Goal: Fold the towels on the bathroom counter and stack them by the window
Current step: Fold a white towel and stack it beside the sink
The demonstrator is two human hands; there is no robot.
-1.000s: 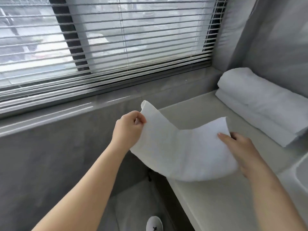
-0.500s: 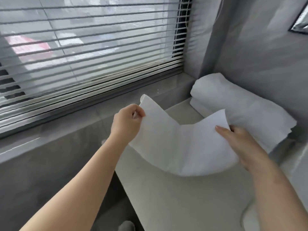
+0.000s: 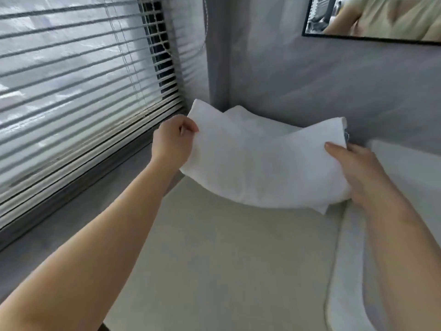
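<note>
Head view: left hand (image 3: pixel 173 142) and right hand (image 3: pixel 358 173) each pinch an end of the folded white towel (image 3: pixel 257 168), the stacked towels (image 3: pixel 250 120) just beyond them.

Both bare forearms reach forward from the lower corners of the view, the left hand (image 3: pixel 174 142) pinching the left edge of the white towel (image 3: pixel 257 168) with curled fingers, the right hand (image 3: pixel 365 170) gripping its right edge, thumb on top, fingers hidden beneath.
</note>
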